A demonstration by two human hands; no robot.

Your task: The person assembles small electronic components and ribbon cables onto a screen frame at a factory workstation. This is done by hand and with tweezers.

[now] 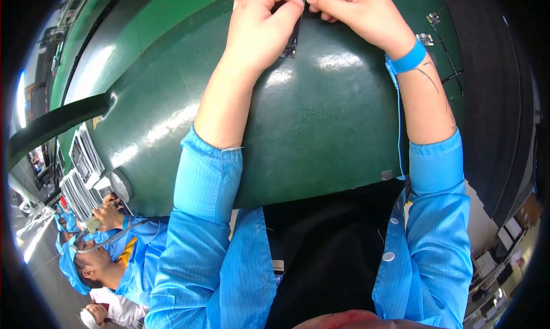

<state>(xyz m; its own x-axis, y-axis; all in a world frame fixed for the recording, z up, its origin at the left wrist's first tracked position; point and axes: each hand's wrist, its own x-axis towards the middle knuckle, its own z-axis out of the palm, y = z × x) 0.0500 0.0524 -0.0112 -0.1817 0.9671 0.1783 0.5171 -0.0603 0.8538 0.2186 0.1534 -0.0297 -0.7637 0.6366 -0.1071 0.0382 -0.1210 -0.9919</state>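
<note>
Near the far edge of the view, my left hand (pixel 260 22) pinches a narrow dark strip (pixel 299 28) between thumb and fingers. A small circuit board (pixel 290 51) shows at the strip's near end, just beyond my left wrist. My right hand (pixel 358 11) is closed in a pinch against the strip's upper part, close to the left fingertips. The strip's far end runs out of the picture, and the fingers hide part of it. A blue wrist strap (pixel 408 59) with a thin cord (pixel 399 128) circles my right wrist.
Small circuit boards (pixel 425 39) and a thin dark cable (pixel 450 59) lie right on the green mat (pixel 321 134). Black sheeting (pixel 492 100) borders it. A curved black bar (pixel 57 122), stacked pale frames (pixel 80 191) and a round dark object (pixel 120 184) stand left, near a co-worker (pixel 137 254).
</note>
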